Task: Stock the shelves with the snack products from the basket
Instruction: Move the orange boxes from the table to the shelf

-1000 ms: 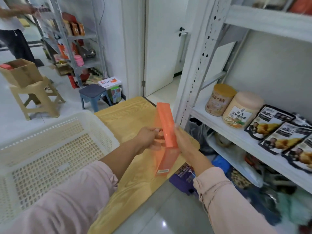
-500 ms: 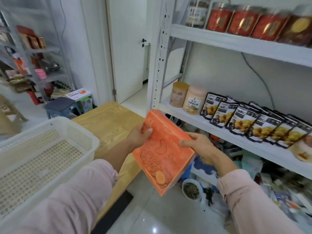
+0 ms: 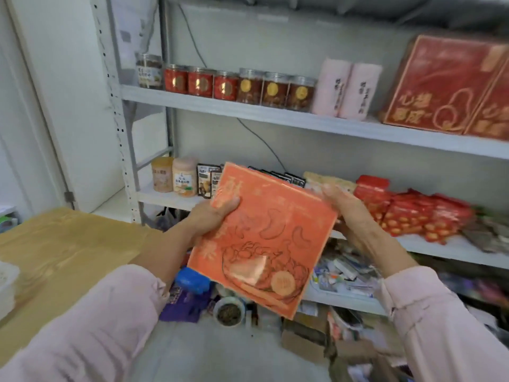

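Observation:
A flat orange snack box (image 3: pixel 264 238) with cashew drawings is held face up in front of the shelving. My left hand (image 3: pixel 212 216) grips its left edge with the thumb on top. My right hand (image 3: pixel 347 210) holds its right top corner, fingers behind the box. The middle shelf (image 3: pixel 451 248) lies just behind the box, the upper shelf (image 3: pixel 275 114) above it. A corner of the white basket (image 3: pixel 7 282) shows at the far left on the wooden table (image 3: pixel 63 244).
The upper shelf carries clear jars (image 3: pixel 237 84), two pink rolls (image 3: pixel 347 89) and big red boxes (image 3: pixel 446 84). Two tubs (image 3: pixel 176 175), dark pouches and red packets (image 3: pixel 413 213) fill the middle shelf. Clutter and cartons (image 3: pixel 316 334) crowd the floor and bottom shelf.
The box turned from edge-on to face up and rose toward the shelves. My view swung right and up, so the basket slid almost out of frame.

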